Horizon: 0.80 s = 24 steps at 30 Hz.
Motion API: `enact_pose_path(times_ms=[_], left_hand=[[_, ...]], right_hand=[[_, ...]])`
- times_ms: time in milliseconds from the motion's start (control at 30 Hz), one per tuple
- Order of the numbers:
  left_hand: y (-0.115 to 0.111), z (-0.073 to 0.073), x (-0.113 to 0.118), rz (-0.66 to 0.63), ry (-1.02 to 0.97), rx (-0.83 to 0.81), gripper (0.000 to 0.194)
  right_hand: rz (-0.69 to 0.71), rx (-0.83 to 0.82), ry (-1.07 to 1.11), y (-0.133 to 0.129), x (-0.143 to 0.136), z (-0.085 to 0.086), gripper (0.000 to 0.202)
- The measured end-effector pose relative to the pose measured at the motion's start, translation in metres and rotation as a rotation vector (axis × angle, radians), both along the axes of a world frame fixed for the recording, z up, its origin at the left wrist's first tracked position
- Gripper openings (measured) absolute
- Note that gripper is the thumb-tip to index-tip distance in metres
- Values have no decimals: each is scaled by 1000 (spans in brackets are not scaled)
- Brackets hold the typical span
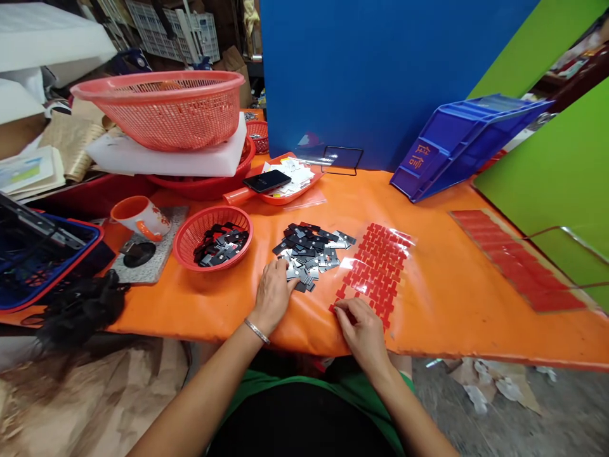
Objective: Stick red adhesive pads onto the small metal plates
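A pile of small flat black and grey plates (309, 244) lies on the orange table cover. My left hand (273, 292), a bracelet at its wrist, rests at the pile's near left edge, thumb apart from the fingers and fingertips touching the plates. To the right of the pile is a clear sheet of red stickers (375, 270), cut in interlocking shapes. My right hand (364, 327) is closed in a pinch at the sheet's near left corner, where a bit of red shows by the fingertips. How much of the sheet is between the fingers is hidden.
Left of the pile stands a red basket (214, 240) with more plates. Behind are a red scoop (285, 198) with paper pieces, a black phone (267, 181) and a large stacked basket (166, 108). A mug (152, 219), a blue bin (442, 149) and another red sheet (516, 260) flank the table.
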<state>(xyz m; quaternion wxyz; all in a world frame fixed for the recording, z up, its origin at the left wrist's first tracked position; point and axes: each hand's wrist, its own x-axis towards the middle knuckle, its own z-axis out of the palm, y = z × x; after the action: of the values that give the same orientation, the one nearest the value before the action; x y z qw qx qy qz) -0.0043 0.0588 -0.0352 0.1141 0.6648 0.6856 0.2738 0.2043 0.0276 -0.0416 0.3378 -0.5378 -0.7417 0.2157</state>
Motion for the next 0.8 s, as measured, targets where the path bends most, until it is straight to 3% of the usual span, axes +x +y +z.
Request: enact_pose_path(times_ms=[100, 233, 433, 600, 733, 800], left_hand=[[3, 2, -8, 6, -40, -49, 12], [4, 4, -16, 40, -48, -57, 15], [10, 1, -4, 62, 4, 48, 32], [21, 2, 0, 78, 34, -79, 31], [21, 10, -11, 102, -37, -85, 19], [17, 14, -15, 130, -168, -109, 21]], right_hand=[[-16, -1, 19, -2, 4, 0, 14], [6, 11, 55, -3, 4, 0, 13], [52, 3, 72, -1, 4, -3, 13], [39, -1, 81, -4, 9, -3, 14], [29, 9, 109, -5, 14, 0, 13], [25, 4, 130, -5, 16, 2, 13]])
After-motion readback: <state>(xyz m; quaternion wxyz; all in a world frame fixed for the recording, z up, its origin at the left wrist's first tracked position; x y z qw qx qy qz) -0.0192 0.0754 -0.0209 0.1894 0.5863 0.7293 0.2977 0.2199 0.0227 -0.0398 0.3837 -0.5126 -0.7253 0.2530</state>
